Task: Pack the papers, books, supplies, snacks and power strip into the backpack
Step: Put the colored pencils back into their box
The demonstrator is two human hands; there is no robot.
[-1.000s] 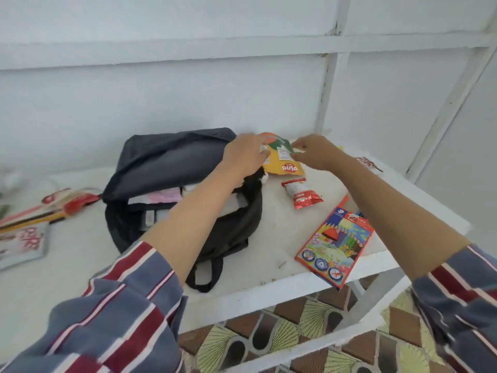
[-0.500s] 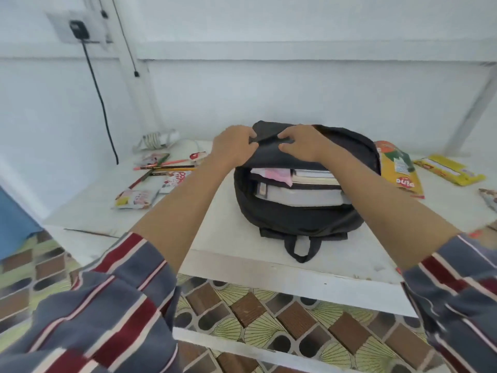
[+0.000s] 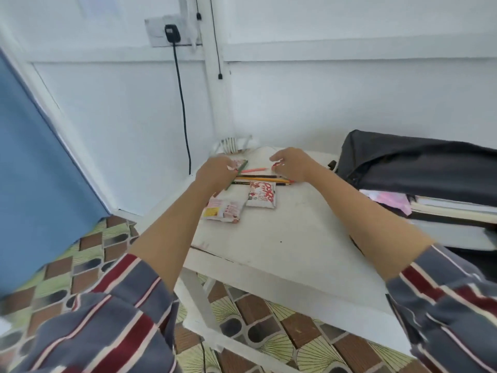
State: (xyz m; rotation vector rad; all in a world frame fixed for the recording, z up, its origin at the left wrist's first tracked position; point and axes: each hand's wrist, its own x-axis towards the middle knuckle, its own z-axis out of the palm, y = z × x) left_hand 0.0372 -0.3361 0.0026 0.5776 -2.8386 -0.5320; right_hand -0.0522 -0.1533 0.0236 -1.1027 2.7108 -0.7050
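The black backpack (image 3: 419,162) lies open at the right of the white table (image 3: 282,246), with books (image 3: 454,208) and pink paper (image 3: 390,200) showing inside. At the far left of the table lie several pencils (image 3: 258,179), two snack packets (image 3: 261,195) (image 3: 224,210) and a white coiled power strip (image 3: 232,143). My left hand (image 3: 215,170) curls its fingers on a small red-and-white packet (image 3: 238,164) beside a green stick. My right hand (image 3: 291,164) hovers over the pencils, fingers loosely bent, fingertips by a small red item (image 3: 277,165).
A black cable (image 3: 183,103) hangs from a wall socket (image 3: 172,32) behind the table's left corner. A blue panel (image 3: 35,170) stands at the left. Patterned floor tiles (image 3: 88,251) show below the table's front edge.
Both hands left the backpack's flap and moved left to the pencils and packets. My view swung left, so the backpack now sits at the right edge.
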